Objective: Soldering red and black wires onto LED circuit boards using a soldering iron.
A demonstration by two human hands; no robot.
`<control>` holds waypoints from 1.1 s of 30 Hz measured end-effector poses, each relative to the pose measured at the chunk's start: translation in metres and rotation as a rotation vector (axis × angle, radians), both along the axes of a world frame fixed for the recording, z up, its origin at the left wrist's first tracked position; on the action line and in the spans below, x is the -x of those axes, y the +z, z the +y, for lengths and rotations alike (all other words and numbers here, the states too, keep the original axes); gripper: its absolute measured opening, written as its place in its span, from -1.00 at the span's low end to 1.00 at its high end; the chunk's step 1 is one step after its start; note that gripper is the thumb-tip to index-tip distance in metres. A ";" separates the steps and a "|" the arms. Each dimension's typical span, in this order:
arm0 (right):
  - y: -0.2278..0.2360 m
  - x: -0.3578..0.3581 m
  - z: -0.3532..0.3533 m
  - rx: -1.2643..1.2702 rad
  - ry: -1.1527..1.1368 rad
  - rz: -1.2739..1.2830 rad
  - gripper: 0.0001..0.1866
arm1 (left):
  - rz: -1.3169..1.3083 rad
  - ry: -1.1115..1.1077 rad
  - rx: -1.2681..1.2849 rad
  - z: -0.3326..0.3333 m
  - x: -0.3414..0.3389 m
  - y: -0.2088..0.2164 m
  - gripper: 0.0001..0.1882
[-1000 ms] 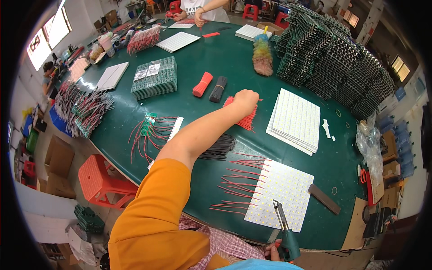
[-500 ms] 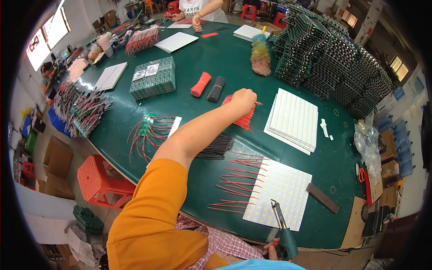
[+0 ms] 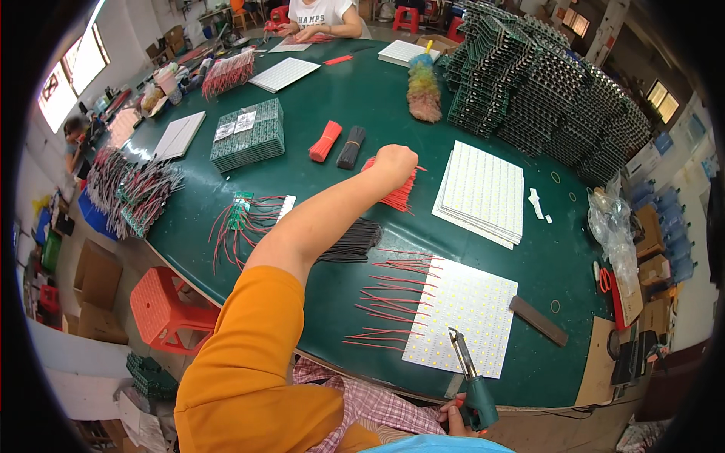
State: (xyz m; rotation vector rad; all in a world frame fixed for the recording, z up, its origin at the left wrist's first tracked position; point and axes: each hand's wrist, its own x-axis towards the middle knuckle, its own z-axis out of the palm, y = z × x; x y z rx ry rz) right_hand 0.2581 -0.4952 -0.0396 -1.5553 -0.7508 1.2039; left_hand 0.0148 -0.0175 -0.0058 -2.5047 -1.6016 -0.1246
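My left hand (image 3: 396,164) is closed at the far end of a loose pile of red wires (image 3: 397,198), and red wire ends poke out beside it. Its fingertips are hidden under the fist. At the lower edge my right hand (image 3: 454,417) grips a green soldering gun (image 3: 479,402). The gun's bent metal tip lies over a white LED board (image 3: 461,317) with yellow dots. Along that board's left edge, thin red wires (image 3: 391,300) stick out in a row. Black wires (image 3: 351,241) lie under my left forearm.
White LED boards (image 3: 482,195) are stacked right of my left hand. A red bundle (image 3: 325,141) and a black bundle (image 3: 351,147) lie beyond. A dark flat bar (image 3: 538,321) touches the near board. Tall green rack-like stacks (image 3: 544,98) stand at the back right. Another person (image 3: 321,19) works across the table.
The view has shifted slightly, so the table sits a little further left and up. My hands keep their places. The person across has brought both hands together low over the table.
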 end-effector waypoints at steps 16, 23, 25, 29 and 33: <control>0.002 -0.005 -0.006 -0.085 0.054 0.103 -0.72 | 0.204 -0.060 -0.003 -0.032 0.016 0.023 -0.90; 0.007 -0.008 0.001 -0.101 0.111 0.076 -0.71 | 0.838 -0.324 -0.106 -0.090 0.023 0.074 -0.94; 0.004 -0.007 0.002 -0.063 0.112 0.090 -0.71 | 0.937 -0.375 -0.077 -0.098 0.021 0.063 -0.96; -0.003 -0.009 -0.006 -0.083 0.128 0.104 -0.70 | 1.190 -0.324 -0.100 -0.102 0.029 0.027 -0.95; -0.004 -0.014 -0.012 -0.132 0.155 0.015 -0.70 | 1.294 -0.263 -0.098 -0.094 0.037 -0.016 -0.92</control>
